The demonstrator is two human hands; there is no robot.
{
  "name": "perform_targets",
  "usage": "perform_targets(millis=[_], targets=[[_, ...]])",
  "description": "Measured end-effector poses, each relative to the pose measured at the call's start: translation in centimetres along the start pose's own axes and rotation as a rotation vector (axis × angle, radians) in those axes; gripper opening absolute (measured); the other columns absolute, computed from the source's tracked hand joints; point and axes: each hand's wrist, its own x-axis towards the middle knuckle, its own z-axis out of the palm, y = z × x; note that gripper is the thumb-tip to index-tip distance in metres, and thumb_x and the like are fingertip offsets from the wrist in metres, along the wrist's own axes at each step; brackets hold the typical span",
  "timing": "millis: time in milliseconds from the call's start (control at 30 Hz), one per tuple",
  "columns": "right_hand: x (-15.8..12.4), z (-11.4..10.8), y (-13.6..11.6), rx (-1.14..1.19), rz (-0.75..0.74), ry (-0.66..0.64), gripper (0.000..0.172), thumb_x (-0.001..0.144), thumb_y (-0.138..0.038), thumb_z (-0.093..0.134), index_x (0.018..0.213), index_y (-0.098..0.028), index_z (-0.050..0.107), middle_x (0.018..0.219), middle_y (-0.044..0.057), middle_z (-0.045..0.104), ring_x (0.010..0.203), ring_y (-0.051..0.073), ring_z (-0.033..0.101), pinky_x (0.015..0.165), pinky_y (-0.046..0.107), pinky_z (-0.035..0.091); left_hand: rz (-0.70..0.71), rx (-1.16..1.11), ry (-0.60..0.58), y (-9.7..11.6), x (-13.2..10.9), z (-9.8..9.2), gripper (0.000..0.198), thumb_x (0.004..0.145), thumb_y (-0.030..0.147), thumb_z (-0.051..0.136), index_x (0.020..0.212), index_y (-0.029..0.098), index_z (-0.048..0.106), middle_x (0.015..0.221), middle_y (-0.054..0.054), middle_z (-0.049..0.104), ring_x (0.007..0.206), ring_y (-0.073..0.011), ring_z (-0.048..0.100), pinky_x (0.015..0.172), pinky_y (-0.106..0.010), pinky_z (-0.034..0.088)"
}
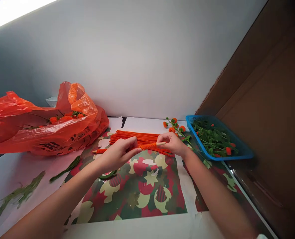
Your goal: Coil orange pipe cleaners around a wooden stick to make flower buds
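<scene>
A thin wooden stick (160, 143) is held level above the patterned paper, with an orange pipe cleaner (147, 146) coiled around its middle. My right hand (172, 143) pinches the stick's right end. My left hand (117, 154) is closed on the orange pipe cleaner left of the coil, and the cleaner's free end (100, 151) sticks out to the left. Just behind both hands lies a pile of orange pipe cleaners (137, 136).
Red-green patterned paper (142, 192) covers the white table. A blue basket (239, 153) of green leaves and orange pompoms stands at the right, with orange pompom sprigs (173, 125) beside it. An orange plastic bag (45, 127) lies left. Green stems (65, 170) lie nearby. A brown cardboard wall (266, 109) rises at right.
</scene>
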Motion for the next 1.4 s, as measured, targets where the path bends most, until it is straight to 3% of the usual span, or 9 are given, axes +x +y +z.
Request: perform_targets(millis=[133, 233, 400, 567, 733, 867, 1000, 1200, 1400], targets=[[-0.5, -0.7, -1.0, -0.332, 0.035, -0.043, 0.011, 0.071, -0.026, 0.07, 0.065, -0.017, 0.068, 0.069, 0.002, 0.067, 0.067, 0.014, 0.057, 0.062, 0.025, 0.04, 0.066, 0.203, -0.136, -0.6, 0.1, 0.5, 0.028, 0.09, 0.037, 0.041, 0.069, 0.021, 0.032, 0.054, 0.006, 0.041, 0.048, -0.011, 0.034, 0.048, -0.023, 0.024], [-0.7, 0.3, -1.9, -0.65, -0.028, -0.013, 0.011, 0.073, -0.021, 0.069, 0.063, -0.019, 0.067, 0.068, 0.0, 0.068, 0.067, 0.013, 0.057, 0.071, 0.029, 0.037, 0.009, 0.36, -0.15, -0.8, 0.1, 1.2, 0.025, 0.09, 0.033, 0.038, 0.069, 0.022, 0.029, 0.053, 0.005, 0.038, 0.046, -0.0129, 0.033, 0.047, -0.025, 0.018], [-0.6, 3.6, -2.0, -1.004, -0.133, 0.347, 0.017, 0.08, -0.017, 0.062, 0.063, -0.017, 0.061, 0.067, 0.0, 0.067, 0.069, 0.015, 0.057, 0.08, 0.035, 0.028, -0.127, 0.398, 0.056, -0.8, 0.2, 2.0, 0.026, 0.09, 0.034, 0.036, 0.068, 0.023, 0.028, 0.052, 0.005, 0.037, 0.046, -0.014, 0.034, 0.049, -0.026, 0.019], [-0.6, 5.5, -1.5, -0.784, -0.223, 0.729, 0.019, 0.082, -0.019, 0.058, 0.063, -0.018, 0.06, 0.065, 0.001, 0.065, 0.067, 0.015, 0.058, 0.077, 0.034, 0.032, -0.186, 0.065, 0.214, -0.2, 0.4, 2.4, 0.031, 0.088, 0.041, 0.041, 0.067, 0.022, 0.032, 0.055, 0.005, 0.042, 0.048, -0.0117, 0.037, 0.048, -0.024, 0.026], [-0.4, 5.8, -1.6, -0.176, -0.078, 0.805, 0.017, 0.076, -0.032, 0.065, 0.067, -0.018, 0.064, 0.064, 0.002, 0.064, 0.059, 0.015, 0.054, 0.064, 0.03, 0.042, -0.284, -0.311, 0.174, 0.7, 0.3, 2.8, 0.036, 0.085, 0.05, 0.047, 0.067, 0.02, 0.036, 0.053, 0.008, 0.034, 0.047, -0.0085, 0.029, 0.044, -0.02, 0.023], [0.2, 5.2, -1.1, 0.21, 0.004, 0.71, 0.021, 0.069, -0.037, 0.071, 0.066, -0.017, 0.064, 0.063, 0.001, 0.062, 0.06, 0.013, 0.054, 0.063, 0.028, 0.045, -0.325, -0.605, 0.083, 0.9, 0.4, 2.9, 0.039, 0.084, 0.053, 0.049, 0.068, 0.021, 0.034, 0.052, 0.01, 0.027, 0.044, -0.0064, 0.023, 0.042, -0.018, 0.019], [0.5, 3.2, -0.4, 0.376, 0.014, 0.389, 0.027, 0.06, -0.039, 0.078, 0.063, -0.017, 0.063, 0.061, -0.001, 0.06, 0.057, 0.01, 0.052, 0.059, 0.025, 0.045, -0.262, -0.751, -0.051, 0.1, 0.4, 2.4, 0.039, 0.084, 0.052, 0.052, 0.069, 0.021, 0.034, 0.05, 0.011, 0.028, 0.043, -0.0055, 0.022, 0.042, -0.018, 0.02], [-0.3, 0.2, -1.0, 0.232, -0.043, -0.022, 0.026, 0.057, -0.033, 0.082, 0.059, -0.016, 0.063, 0.06, -0.001, 0.06, 0.057, 0.01, 0.054, 0.056, 0.024, 0.044, -0.21, -0.735, -0.333, -1.1, 0.4, 1.2, 0.037, 0.085, 0.049, 0.052, 0.069, 0.02, 0.034, 0.05, 0.01, 0.031, 0.042, -0.0051, 0.022, 0.041, -0.02, 0.016], [-1.0, -0.8, -2.0, 0.14, 0.117, -0.371, 0.015, 0.068, -0.028, 0.075, 0.07, -0.014, 0.07, 0.071, 0.004, 0.068, 0.063, 0.012, 0.062, 0.059, 0.024, 0.051, -0.164, -0.534, -0.462, -0.9, 0.2, 0.3, 0.038, 0.084, 0.049, 0.051, 0.067, 0.02, 0.035, 0.054, 0.008, 0.03, 0.048, -0.0072, 0.022, 0.044, -0.022, 0.016]])
